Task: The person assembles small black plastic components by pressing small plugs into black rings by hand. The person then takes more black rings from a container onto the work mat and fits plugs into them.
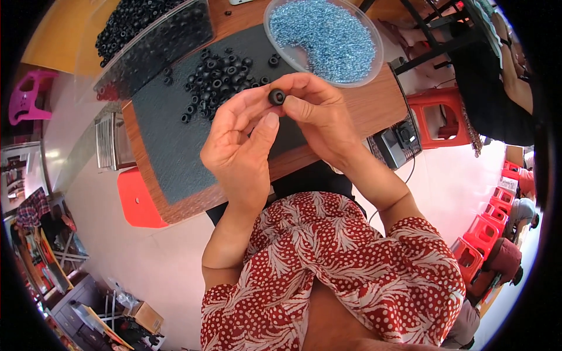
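Note:
A round black bead [277,97] with a hole is pinched between the thumb and index finger of my right hand [319,114], above the table's front part. My left hand [240,146] is beside it, fingers curled and fingertips against the bead's left side. The left thumb sits just below the bead. Part of the left palm is hidden by its own fingers. Just beyond my hands, a loose pile of black beads [216,79] lies on a dark grey mat [170,149].
A clear plastic box [158,50] of black beads stands at the far left. At the far right is a round clear tray [379,55] of tiny blue glittering beads. The wooden table [374,108] has red stools [439,120] by it; a person [494,76] is at the right.

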### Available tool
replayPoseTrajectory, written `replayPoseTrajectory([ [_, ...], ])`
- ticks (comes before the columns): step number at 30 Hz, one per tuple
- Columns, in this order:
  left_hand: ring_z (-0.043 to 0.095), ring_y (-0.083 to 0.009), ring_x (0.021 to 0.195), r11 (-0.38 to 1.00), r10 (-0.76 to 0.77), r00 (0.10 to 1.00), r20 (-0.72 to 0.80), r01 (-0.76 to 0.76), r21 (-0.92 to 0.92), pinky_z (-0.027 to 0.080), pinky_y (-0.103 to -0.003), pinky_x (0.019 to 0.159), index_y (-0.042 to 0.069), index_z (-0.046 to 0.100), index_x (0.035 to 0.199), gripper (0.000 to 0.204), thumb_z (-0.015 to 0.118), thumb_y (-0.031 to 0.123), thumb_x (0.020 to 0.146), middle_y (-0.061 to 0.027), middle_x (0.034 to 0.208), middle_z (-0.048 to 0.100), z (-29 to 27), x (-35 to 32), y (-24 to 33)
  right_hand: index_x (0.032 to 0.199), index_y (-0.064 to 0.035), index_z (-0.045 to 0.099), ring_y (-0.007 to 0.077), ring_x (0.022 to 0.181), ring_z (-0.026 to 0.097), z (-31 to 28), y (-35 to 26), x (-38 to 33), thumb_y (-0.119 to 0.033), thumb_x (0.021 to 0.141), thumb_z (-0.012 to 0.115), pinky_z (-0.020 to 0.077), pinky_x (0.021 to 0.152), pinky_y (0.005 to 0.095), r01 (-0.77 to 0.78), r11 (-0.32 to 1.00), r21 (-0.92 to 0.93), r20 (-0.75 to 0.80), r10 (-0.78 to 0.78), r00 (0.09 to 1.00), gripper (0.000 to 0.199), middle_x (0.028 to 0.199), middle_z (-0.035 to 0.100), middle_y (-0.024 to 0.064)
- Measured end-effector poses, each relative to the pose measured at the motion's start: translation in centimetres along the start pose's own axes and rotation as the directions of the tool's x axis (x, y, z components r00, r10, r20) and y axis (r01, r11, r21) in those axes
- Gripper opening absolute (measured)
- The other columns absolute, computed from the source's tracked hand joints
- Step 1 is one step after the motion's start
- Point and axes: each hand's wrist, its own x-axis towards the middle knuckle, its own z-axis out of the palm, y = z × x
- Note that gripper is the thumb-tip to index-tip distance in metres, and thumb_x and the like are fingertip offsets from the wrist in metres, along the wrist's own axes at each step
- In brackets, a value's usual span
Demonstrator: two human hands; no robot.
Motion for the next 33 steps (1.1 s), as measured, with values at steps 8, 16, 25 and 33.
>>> replayPoseTrajectory([
  [8,0.061,-0.0145,0.082,0.999,0.008,1.0,0.025,-0.007,-0.04,0.05,-0.025,0.075,-0.008,0.056,0.1,0.019,0.059,-0.005,0.082,-0.0128,0.093,0.063,0.8,0.4,0.2,0.104,0.0006,0.057,0.0138,0.086,0.058,0.8,-1.3,-0.7,-0.005,0.082,0.062,0.0476,0.079,0.0285,-0.051,0.989,0.139,-0.05,0.058,0.997,0.023,0.092,0.061,0.0063],
  [16,0.06,-0.0156,0.068,0.981,-0.084,0.996,0.021,0.087,-0.171,0.05,-0.025,0.063,-0.006,0.057,0.089,0.011,0.062,-0.002,0.08,-0.0159,0.089,0.064,-1.4,-0.1,-1.4,0.096,0.0008,0.06,0.0127,0.074,0.058,0.4,0.2,-1.5,-0.001,0.08,0.063,0.0482,0.069,0.0251,-0.07,0.998,0.005,-0.02,0.07,0.997,0.017,0.087,0.062,0.0054],
  [25,0.06,-0.0155,0.069,0.979,-0.119,0.993,0.007,0.118,-0.167,0.05,-0.025,0.065,-0.006,0.056,0.093,0.012,0.06,-0.002,0.082,-0.0158,0.091,0.064,-1.3,-0.5,-0.9,0.096,0.0013,0.06,0.0118,0.071,0.056,0.6,0.2,-1.2,0.0,0.08,0.062,0.0478,0.069,0.025,-0.086,0.996,-0.026,-0.024,0.085,0.996,0.016,0.085,0.061,0.0058],
  [33,0.059,-0.016,0.07,0.957,-0.236,0.972,-0.006,0.231,-0.176,0.05,-0.027,0.065,-0.008,0.056,0.1,0.019,0.058,-0.003,0.082,-0.0146,0.089,0.063,-2.3,-1.4,-1.7,0.094,-0.0024,0.065,0.0208,0.079,0.057,0.1,-0.6,-1.6,0.003,0.074,0.064,0.0459,0.073,0.0315,0.485,0.409,-0.773,0.364,-0.341,0.867,0.02,0.096,0.063,0.0099],
])
